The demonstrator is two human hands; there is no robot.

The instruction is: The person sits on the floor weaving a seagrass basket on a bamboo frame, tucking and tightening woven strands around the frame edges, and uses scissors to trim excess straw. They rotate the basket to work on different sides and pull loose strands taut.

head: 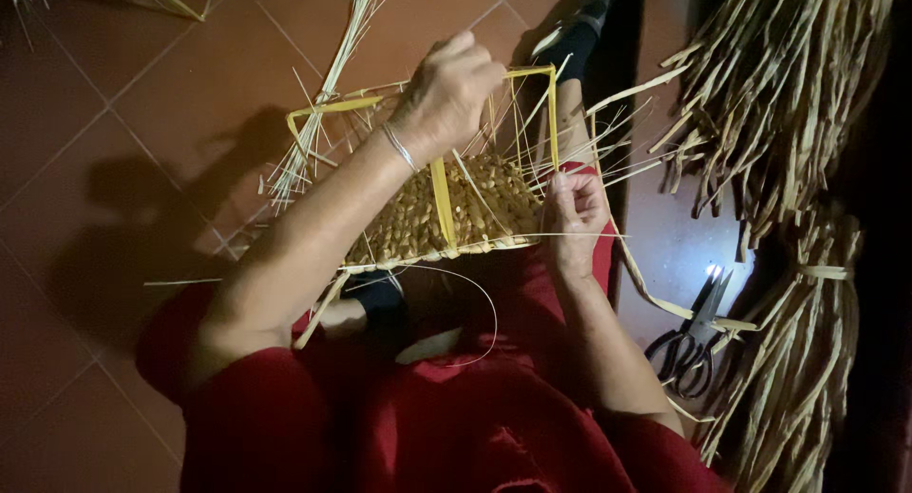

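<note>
**Hand Positions on the Partly Woven Basket Panel**

Fingers of the left hand [446, 94] are curled down over the far side of the woven panel [456, 213], at about 12 o'clock from its centre; they appear closed on thin straw strands, though the exact strand is hidden beneath the knuckles. A thin bracelet [401, 147] sits on that wrist.

The woven panel lies on the person's lap, over red clothing [399, 426], tilted slightly away. Its long axis runs from 9 o'clock to 3 o'clock. The finished weave is tan, tight and knotted in texture. A flat yellow strip [442, 203] crosses it from 12 to 6 o'clock, and a yellow frame [328, 108] of the same strip rises at the far edge. Loose straw ends project on all sides.

The right hand [573, 213] is at 3 o'clock, touching the panel's edge, fingers pinched on a fine strand. This hand is nearer the woven area.

At 4 o'clock, well apart on the tiled floor [142, 123], lie scissors [693, 336] beside bundles of dried straw [788, 104].
</note>
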